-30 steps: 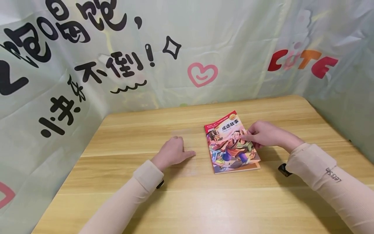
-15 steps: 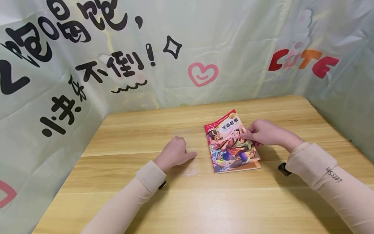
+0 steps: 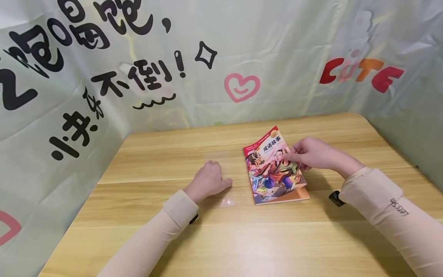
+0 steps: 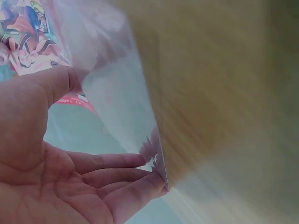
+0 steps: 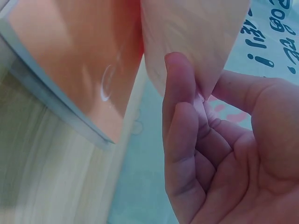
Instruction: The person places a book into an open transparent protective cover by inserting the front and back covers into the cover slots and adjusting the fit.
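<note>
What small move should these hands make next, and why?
Probably ease the booklet's front cover a bit wider open with the right hand. That hand pinches the cover by its side edge, and the cover stands only partly lifted, baring a strip of orange inside. The left hand touches the clear film, so the right seems better placed.

Passage lies across the near tabletop [image 3: 249, 242] between the sleeves [image 3: 145, 234]; beyond, the idiom storybook [image 3: 273, 177] obstructs, its cover [image 5: 187, 32] raised by the right fingers [image 5: 180, 121].
</note>
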`<action>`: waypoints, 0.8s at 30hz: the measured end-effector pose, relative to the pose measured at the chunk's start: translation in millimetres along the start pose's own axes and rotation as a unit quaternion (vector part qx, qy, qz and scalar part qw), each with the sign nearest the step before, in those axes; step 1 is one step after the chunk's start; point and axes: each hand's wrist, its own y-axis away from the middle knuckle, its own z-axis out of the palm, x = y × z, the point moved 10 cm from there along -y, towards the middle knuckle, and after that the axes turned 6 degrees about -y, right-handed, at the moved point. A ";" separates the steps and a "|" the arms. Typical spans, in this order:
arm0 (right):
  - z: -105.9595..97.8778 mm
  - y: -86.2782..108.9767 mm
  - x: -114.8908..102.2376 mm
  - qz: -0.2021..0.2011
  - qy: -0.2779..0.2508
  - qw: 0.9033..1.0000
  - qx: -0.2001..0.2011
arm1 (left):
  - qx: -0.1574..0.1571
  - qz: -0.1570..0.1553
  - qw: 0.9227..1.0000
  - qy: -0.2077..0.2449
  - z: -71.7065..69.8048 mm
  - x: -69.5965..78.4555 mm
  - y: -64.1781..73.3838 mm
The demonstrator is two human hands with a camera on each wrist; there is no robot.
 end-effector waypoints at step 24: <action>-5.5 8.1 -58.3 -0.134 0.019 0.988 0.074 | -0.048 0.075 0.996 0.032 3.0 3.5 3.7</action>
